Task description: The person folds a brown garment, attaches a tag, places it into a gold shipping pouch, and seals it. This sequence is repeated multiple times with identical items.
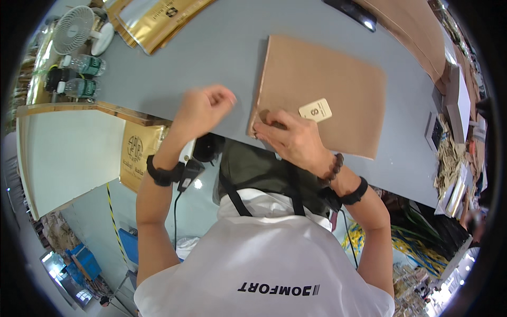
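Observation:
A flat tan bag-like panel (336,75), of cloth or paper, lies on the grey tabletop (206,55). A cream tag (315,110) bearing writing lies on top of it. At the panel's near left corner, my right hand (295,136) has its thumb and fingertips closed on the edge. My left hand (206,107) is to the left of the panel, apart from it, with the fingers curled. That hand is blurred, and whether anything small is between its fingertips cannot be seen.
Gold printed packets (162,20) are stacked at the far left, near a small white fan (74,29) and plastic bottles (81,88). A black phone-like device (352,14) lies at the far edge. White boxes (457,105) stand at right. A cable (175,222) hangs beside my left arm.

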Motion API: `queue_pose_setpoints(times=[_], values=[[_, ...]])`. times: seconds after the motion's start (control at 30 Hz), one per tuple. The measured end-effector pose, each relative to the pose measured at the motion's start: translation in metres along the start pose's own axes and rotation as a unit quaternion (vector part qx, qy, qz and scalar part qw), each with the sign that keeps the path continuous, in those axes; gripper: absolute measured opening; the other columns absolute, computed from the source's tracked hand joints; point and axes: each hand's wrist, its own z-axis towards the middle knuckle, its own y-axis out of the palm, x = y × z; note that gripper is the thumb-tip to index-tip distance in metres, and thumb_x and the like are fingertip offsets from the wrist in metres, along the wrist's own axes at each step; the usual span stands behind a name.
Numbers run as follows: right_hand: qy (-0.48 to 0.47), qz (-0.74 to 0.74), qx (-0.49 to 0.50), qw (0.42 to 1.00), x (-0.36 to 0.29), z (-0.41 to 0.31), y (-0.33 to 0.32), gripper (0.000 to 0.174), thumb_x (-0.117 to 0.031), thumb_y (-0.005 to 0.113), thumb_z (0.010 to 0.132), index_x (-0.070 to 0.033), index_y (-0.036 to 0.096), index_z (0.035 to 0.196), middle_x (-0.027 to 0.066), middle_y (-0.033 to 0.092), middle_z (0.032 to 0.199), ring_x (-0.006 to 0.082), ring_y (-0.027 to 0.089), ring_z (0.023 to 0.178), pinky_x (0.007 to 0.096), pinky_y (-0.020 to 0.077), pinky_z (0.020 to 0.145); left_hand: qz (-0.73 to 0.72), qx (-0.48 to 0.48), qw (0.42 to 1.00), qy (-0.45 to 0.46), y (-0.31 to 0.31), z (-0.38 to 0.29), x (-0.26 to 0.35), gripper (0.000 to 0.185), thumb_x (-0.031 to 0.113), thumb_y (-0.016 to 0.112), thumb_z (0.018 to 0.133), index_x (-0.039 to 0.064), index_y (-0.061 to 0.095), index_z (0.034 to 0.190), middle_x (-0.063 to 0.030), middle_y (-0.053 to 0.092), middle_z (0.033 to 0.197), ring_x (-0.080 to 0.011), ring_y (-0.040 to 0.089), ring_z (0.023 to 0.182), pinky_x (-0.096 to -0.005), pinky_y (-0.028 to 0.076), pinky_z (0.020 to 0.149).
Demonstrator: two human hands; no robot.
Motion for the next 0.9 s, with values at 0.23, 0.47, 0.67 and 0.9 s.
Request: queue_pose_setpoints(times=[0.23,0.47,0.67,0.9], values=[[-0.002,-0.048,0.011,0.999,0.006,-0.006,-0.006,0.019,-0.012,0.079,0.085,-0.018,0.075,0.102,-0.0016,0.062,0.098,0.0192,0.069,0.080,0.0357,0.0575,0.061,0.367,0.321,0.868,0.090,-0.111,0.108,-0.065,0.021,0.022,0.076,0.093,0.010,0.082,0.109,-0.0147,0.077,0.104,-0.0330,0.073,0.099,-0.0456,0.053,0.096],[0.120,-0.031,0.035,0.992,0.035,-0.015,-0.042,0.019,-0.021,0.084,0.089,-0.016,0.081,0.107,0.0016,0.068,0.104,0.0235,0.071,0.074,0.0370,0.0581,0.062,0.192,0.284,0.938,-0.041,-0.148,0.122,-0.100,0.026,0.024,0.077,0.096,0.006,0.082,0.114,-0.0119,0.081,0.097,-0.0214,0.075,0.084,-0.0350,0.058,0.077],[0.094,-0.078,0.050,0.991,0.009,-0.005,-0.053,0.031,-0.025,0.087,0.087,-0.015,0.078,0.115,0.0039,0.067,0.104,0.0213,0.069,0.075,0.0356,0.0567,0.061,-0.170,0.435,0.880,-0.081,-0.154,0.123,-0.102,0.023,0.019,0.079,0.095,0.004,0.083,0.112,-0.0046,0.080,0.096,-0.0121,0.070,0.082,-0.0289,0.057,0.076],[-0.035,-0.078,0.119,0.989,-0.008,0.019,-0.031,0.029,-0.013,0.084,0.085,-0.009,0.076,0.113,0.0054,0.069,0.107,0.0213,0.068,0.077,0.0349,0.0562,0.063,0.041,0.227,0.973,0.020,-0.067,0.065,-0.048,0.019,0.017,0.080,0.092,0.005,0.082,0.106,-0.0039,0.081,0.093,-0.0111,0.073,0.084,-0.0277,0.057,0.081]])
